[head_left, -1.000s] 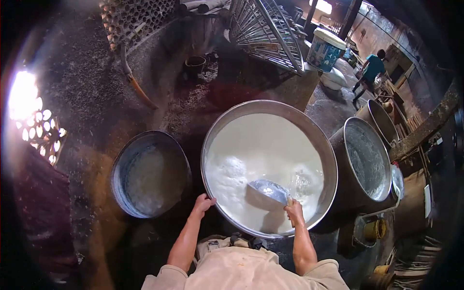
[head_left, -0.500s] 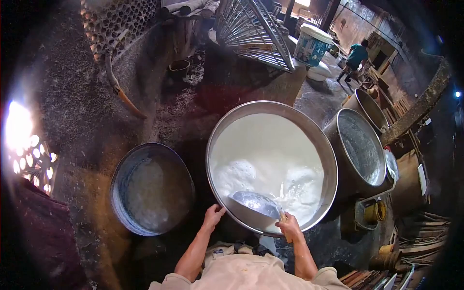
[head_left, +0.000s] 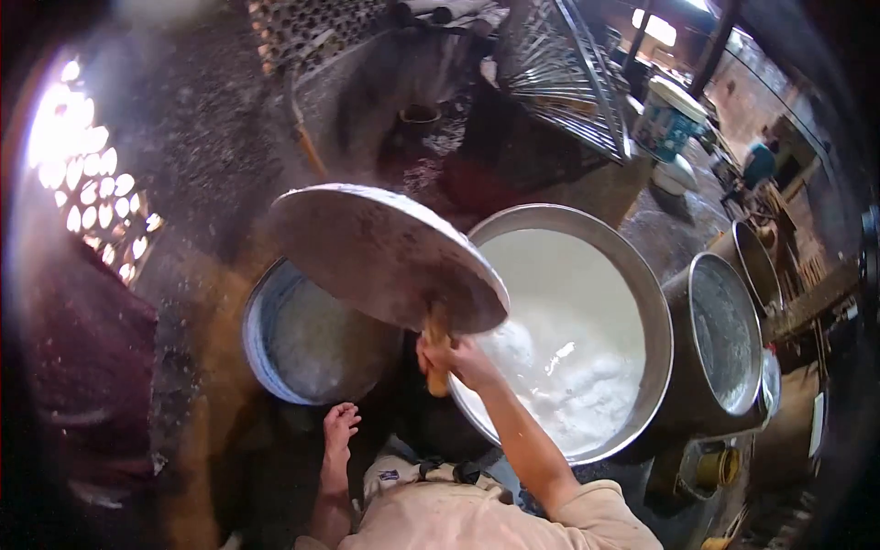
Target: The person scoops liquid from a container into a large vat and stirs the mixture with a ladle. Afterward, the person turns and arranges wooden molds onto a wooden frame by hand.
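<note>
My right hand [head_left: 449, 357] grips the short wooden handle [head_left: 436, 325] of a big round metal ladle [head_left: 385, 252]. The ladle is raised and tilted, its dark face toward me, spanning the gap between two vessels. Below it on the left stands a round pot [head_left: 266, 353] holding cloudy pale liquid, partly hidden by the ladle. To the right is a wide metal vat [head_left: 662, 385] full of milky white liquid, foamy near me. My left hand [head_left: 341, 426] hovers close to the pot's near rim with fingers loosely apart and nothing in them.
More metal pots [head_left: 724, 330] stand on the right, with a yellowish container [head_left: 718, 467] nearer me. A lidded bucket [head_left: 669, 119], a metal rack [head_left: 568, 82] and a person in a teal top [head_left: 759, 165] are farther back. Dark red cloth [head_left: 82, 367] hangs at left.
My right hand has lifted the ladle out of the white liquid and swung it left over the pot. My left hand has let go of the vat's rim and moved left. The view has shifted.
</note>
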Tool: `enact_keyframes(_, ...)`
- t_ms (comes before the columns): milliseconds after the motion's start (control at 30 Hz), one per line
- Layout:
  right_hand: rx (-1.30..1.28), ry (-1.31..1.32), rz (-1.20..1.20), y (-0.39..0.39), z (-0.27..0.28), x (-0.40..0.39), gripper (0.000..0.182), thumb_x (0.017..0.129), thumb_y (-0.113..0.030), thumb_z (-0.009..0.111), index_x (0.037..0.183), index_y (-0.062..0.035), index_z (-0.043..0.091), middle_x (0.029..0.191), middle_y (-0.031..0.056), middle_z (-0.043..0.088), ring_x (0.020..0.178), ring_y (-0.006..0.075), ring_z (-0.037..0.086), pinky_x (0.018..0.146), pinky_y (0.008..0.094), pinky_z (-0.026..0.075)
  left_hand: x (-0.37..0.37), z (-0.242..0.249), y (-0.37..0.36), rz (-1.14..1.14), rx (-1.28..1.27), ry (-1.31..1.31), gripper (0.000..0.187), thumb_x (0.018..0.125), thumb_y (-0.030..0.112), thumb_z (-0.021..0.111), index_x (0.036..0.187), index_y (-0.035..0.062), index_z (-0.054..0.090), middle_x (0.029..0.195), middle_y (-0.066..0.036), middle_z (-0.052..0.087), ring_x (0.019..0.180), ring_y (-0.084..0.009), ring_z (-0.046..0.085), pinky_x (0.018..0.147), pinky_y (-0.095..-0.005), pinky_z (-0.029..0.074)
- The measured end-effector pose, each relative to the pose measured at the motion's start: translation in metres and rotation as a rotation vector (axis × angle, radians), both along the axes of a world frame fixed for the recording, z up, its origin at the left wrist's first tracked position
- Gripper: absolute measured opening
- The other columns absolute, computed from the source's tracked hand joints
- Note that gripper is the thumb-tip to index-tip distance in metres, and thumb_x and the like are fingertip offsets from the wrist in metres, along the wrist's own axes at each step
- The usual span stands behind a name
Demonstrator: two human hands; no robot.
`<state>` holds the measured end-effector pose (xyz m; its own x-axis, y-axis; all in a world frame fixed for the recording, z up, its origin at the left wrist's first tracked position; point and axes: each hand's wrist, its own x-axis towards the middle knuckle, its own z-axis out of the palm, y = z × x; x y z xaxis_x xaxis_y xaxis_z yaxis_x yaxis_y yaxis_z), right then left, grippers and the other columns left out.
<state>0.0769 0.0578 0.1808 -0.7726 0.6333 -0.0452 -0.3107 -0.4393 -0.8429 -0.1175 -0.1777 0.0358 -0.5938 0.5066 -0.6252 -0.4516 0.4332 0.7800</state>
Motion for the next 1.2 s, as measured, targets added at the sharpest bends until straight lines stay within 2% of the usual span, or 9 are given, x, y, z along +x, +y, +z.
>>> enact_keyframes(200,0.278,-0.651,-0.043,-0.041,-0.115,-0.112,0.023,0.077,-0.014,0.076,0.073,-0.0043,0.056,0.056,0.0024,0.052,0.045,0.0133,0.051,0.041,0.0308,0.039,-0.009,0.011,-0.050,0.214,0.085,0.021,0.020,0.085,0.021,0.066,0.103,0.0119,0.063,0.095,0.001,0.066,0.078,-0.0091,0.062,0.064,-0.0262,0.045)
enact_keyframes(367,-0.219,-0.675,0.126,-0.085,-0.221,-0.167,0.017,0.083,-0.015,0.069,0.085,-0.0047,0.056,0.066,0.0013,0.054,0.049,0.0137,0.051,0.041,0.0304,0.039,-0.057,-0.032,-0.115,0.402,-0.013,-0.059,0.018,0.087,0.021,0.063,0.103,0.0129,0.062,0.098,0.002,0.067,0.083,-0.0096,0.063,0.067,-0.0265,0.045)
enact_keyframes(533,0.299,-1.171,0.058,0.024,-0.320,-0.238,0.017,0.090,-0.025,0.053,0.090,-0.0097,0.062,0.075,0.0037,0.058,0.063,0.0171,0.053,0.053,0.0340,0.042,-0.128,-0.028,-0.156,0.500,-0.161,-0.086,0.020,0.088,0.024,0.063,0.105,0.0134,0.062,0.099,0.002,0.066,0.085,-0.0098,0.063,0.069,-0.0273,0.045)
enact_keyframes(567,0.601,-1.181,-0.004,0.056,-0.361,-0.247,0.025,0.092,-0.033,0.048,0.088,-0.0119,0.061,0.070,0.0044,0.059,0.059,0.0171,0.056,0.051,0.0333,0.043,-0.142,-0.030,-0.163,0.521,-0.172,-0.084,0.021,0.088,0.025,0.063,0.105,0.0136,0.062,0.100,0.002,0.066,0.086,-0.0099,0.063,0.070,-0.0270,0.045)
enact_keyframes(667,-0.170,-1.103,-0.231,0.123,-0.347,-0.275,0.028,0.090,-0.030,0.051,0.081,-0.0045,0.058,0.070,0.0115,0.062,0.064,0.0278,0.062,0.057,0.0426,0.049,-0.177,-0.045,-0.181,0.523,-0.165,-0.106,0.023,0.087,0.026,0.065,0.106,0.0137,0.061,0.101,0.002,0.066,0.087,-0.0106,0.062,0.072,-0.0272,0.045)
enact_keyframes(767,0.169,-1.209,-0.496,0.118,-0.331,-0.303,0.034,0.091,-0.037,0.047,0.075,-0.0076,0.055,0.065,0.0099,0.057,0.057,0.0262,0.057,0.050,0.0433,0.044,-0.197,-0.056,-0.186,0.511,-0.225,-0.169,0.022,0.088,0.026,0.064,0.105,0.0135,0.061,0.102,0.001,0.066,0.089,-0.0110,0.062,0.073,-0.0271,0.045)
enact_keyframes(867,-0.126,-0.989,-0.363,0.124,-0.487,-0.243,0.042,0.092,-0.044,0.043,0.079,-0.0073,0.059,0.075,0.0106,0.062,0.064,0.0292,0.060,0.054,0.0477,0.044,-0.205,-0.062,-0.195,0.516,-0.271,-0.199,0.024,0.087,0.027,0.066,0.105,0.0123,0.061,0.102,0.000,0.066,0.089,-0.0119,0.063,0.072,-0.0270,0.045)
enact_keyframes(1167,-0.220,-0.925,0.358,-0.098,-0.548,-0.294,0.031,0.090,-0.035,0.050,0.094,-0.0059,0.060,0.086,0.0089,0.061,0.075,0.0279,0.059,0.065,0.0463,0.047,-0.191,-0.082,-0.252,0.570,-0.490,-0.268,0.026,0.083,0.020,0.065,0.107,0.0117,0.060,0.101,-0.005,0.067,0.084,-0.0186,0.067,0.066,-0.0309,0.050)
enact_keyframes(1200,-0.256,-0.815,0.377,-0.107,-0.550,-0.297,0.030,0.090,-0.034,0.051,0.096,-0.0058,0.060,0.087,0.0087,0.061,0.077,0.0277,0.059,0.066,0.0462,0.048,-0.196,-0.069,-0.248,0.513,-0.486,-0.336,0.049,0.088,0.034,0.066,0.129,0.0084,0.054,0.124,-0.012,0.059,0.111,-0.0270,0.058,0.092,-0.0424,0.044)
